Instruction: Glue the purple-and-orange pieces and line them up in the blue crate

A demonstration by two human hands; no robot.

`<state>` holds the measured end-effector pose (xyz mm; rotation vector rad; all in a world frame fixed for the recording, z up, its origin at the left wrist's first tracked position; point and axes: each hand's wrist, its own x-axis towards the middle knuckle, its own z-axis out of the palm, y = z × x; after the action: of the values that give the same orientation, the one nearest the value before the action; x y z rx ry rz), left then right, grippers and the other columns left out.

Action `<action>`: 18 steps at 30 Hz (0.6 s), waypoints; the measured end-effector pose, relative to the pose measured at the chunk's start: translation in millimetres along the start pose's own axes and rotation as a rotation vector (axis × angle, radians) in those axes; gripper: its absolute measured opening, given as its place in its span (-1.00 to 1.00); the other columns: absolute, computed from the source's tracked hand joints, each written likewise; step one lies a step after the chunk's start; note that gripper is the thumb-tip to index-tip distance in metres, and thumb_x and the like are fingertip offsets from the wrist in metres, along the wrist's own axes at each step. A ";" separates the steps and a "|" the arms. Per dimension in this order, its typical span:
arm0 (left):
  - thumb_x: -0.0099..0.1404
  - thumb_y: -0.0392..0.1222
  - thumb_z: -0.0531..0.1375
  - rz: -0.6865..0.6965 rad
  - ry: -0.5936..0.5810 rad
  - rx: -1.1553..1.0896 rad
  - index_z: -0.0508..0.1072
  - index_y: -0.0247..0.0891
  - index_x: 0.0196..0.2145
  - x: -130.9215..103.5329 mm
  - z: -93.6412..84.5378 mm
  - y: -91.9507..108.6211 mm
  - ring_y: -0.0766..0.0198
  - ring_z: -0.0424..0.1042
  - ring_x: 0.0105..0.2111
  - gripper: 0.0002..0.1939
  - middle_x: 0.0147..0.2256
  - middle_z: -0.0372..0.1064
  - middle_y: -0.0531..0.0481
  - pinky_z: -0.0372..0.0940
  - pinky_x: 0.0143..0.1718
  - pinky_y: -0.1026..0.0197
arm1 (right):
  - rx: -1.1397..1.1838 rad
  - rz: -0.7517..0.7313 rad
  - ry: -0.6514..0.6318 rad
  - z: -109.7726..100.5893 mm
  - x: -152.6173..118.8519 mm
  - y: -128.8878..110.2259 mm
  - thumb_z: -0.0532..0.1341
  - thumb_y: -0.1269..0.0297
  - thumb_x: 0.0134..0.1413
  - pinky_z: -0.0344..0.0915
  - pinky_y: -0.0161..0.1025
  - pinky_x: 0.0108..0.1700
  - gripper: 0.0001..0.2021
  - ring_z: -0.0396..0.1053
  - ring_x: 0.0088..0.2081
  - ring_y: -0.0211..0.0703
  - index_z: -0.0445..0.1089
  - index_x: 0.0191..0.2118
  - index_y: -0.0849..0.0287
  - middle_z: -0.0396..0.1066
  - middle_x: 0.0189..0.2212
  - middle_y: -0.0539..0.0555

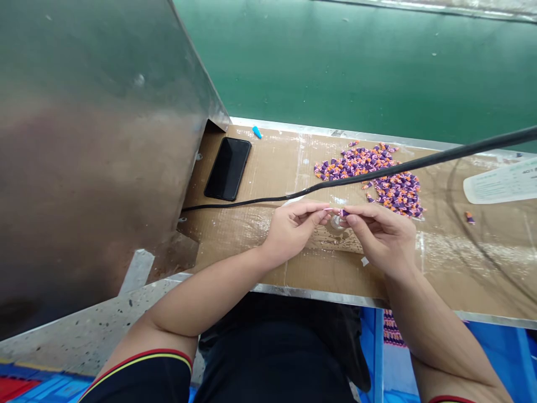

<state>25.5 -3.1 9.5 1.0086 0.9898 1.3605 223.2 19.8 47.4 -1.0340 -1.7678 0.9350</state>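
Over the brown cardboard-covered bench point(268, 173), my left hand point(292, 226) pinches a small pink piece point(331, 210) between thumb and fingertips. My right hand point(382, 235) grips a small purple piece point(344, 213) close beside it, the two sets of fingertips nearly meeting. A small round clear container point(337, 223) is partly hidden beneath the fingers. Just beyond my right hand lies a pile of small purple, orange and pink pieces point(398, 193).
A black cable point(369, 178) crosses above the bench and pile. At the left are a phone point(227, 169) and a metal panel point(104, 140). A blue cap point(257, 132), a loose piece point(470, 218) and a white translucent container point(499, 183) lie farther out. Behind runs a green surface point(356, 61).
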 end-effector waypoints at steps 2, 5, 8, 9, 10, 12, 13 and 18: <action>0.39 0.09 0.45 -0.042 -0.016 -0.033 0.72 -0.24 -0.09 -0.1 0.2 1.8 0.16 0.73 -0.18 -0.66 -0.14 0.72 -0.15 0.69 0.00 0.08 | -0.073 -0.022 0.017 0.6 -1.3 0.6 0.40 0.26 0.37 0.70 -0.15 -0.25 -0.90 0.70 -0.31 -0.07 0.68 -0.07 0.03 0.73 -0.22 0.10; 0.34 0.16 0.47 -0.117 -0.032 -0.077 0.71 -0.28 -0.11 0.1 0.0 5.4 0.13 0.73 -0.17 -0.58 -0.14 0.71 -0.19 0.69 0.02 0.05 | -0.196 -0.114 0.043 0.7 -1.6 1.2 0.40 0.26 0.35 0.69 -0.12 -0.23 -0.91 0.70 -0.29 -0.05 0.68 -0.09 -0.01 0.74 -0.22 0.08; 0.31 0.18 0.50 -0.178 -0.054 -0.079 0.69 -0.30 -0.13 0.5 -0.3 9.7 0.12 0.73 -0.17 -0.54 -0.13 0.71 -0.21 0.69 0.03 0.02 | -0.279 -0.207 0.048 1.1 0.7 0.7 0.41 0.29 0.34 0.71 -0.07 -0.17 -0.92 0.72 -0.25 -0.02 0.67 -0.13 -0.05 0.74 -0.21 0.06; 0.30 0.17 0.50 -0.186 -0.059 -0.077 0.68 -0.31 -0.15 0.5 -0.3 11.1 0.12 0.73 -0.17 -0.55 -0.13 0.71 -0.21 0.69 0.03 0.01 | -0.294 -0.226 0.040 1.7 1.5 0.5 0.41 0.30 0.34 0.72 -0.05 -0.15 -0.91 0.72 -0.24 0.00 0.67 -0.14 -0.07 0.74 -0.21 0.05; 0.29 0.17 0.50 -0.187 -0.062 -0.077 0.68 -0.31 -0.17 0.4 -0.2 12.3 0.13 0.73 -0.17 -0.55 -0.14 0.70 -0.21 0.69 0.03 0.01 | -0.305 -0.242 0.036 2.4 2.2 0.3 0.41 0.30 0.34 0.72 -0.04 -0.14 -0.91 0.72 -0.24 0.00 0.67 -0.15 -0.08 0.74 -0.21 0.05; 0.28 0.18 0.51 -0.178 -0.057 -0.081 0.67 -0.32 -0.21 0.0 0.1 14.3 0.13 0.72 -0.19 -0.55 -0.16 0.70 -0.20 0.69 0.02 0.01 | -0.312 -0.270 0.051 4.4 2.7 0.4 0.41 0.31 0.35 0.72 -0.05 -0.15 -0.90 0.73 -0.22 0.00 0.66 -0.15 -0.09 0.74 -0.21 0.04; 0.27 0.20 0.51 -0.174 -0.054 -0.081 0.67 -0.32 -0.22 -0.3 0.4 15.1 0.13 0.72 -0.19 -0.53 -0.18 0.70 -0.20 0.69 0.01 0.01 | -0.309 -0.285 0.065 5.5 2.6 0.8 0.41 0.32 0.34 0.71 -0.06 -0.17 -0.90 0.73 -0.22 0.00 0.66 -0.15 -0.08 0.74 -0.21 0.04; 0.29 0.17 0.51 -0.142 -0.045 -0.049 0.69 -0.30 -0.23 -2.3 2.2 16.2 0.14 0.72 -0.21 -0.57 -0.21 0.71 -0.18 0.69 0.00 0.04 | -0.285 -0.332 0.077 8.0 1.3 2.8 0.43 0.41 0.31 0.68 -0.15 -0.21 -0.81 0.73 -0.23 -0.04 0.65 -0.09 -0.07 0.74 -0.20 0.02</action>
<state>23.0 -5.9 25.6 0.9113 0.9708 1.2343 216.2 20.7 42.5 -0.8973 -1.9682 0.4417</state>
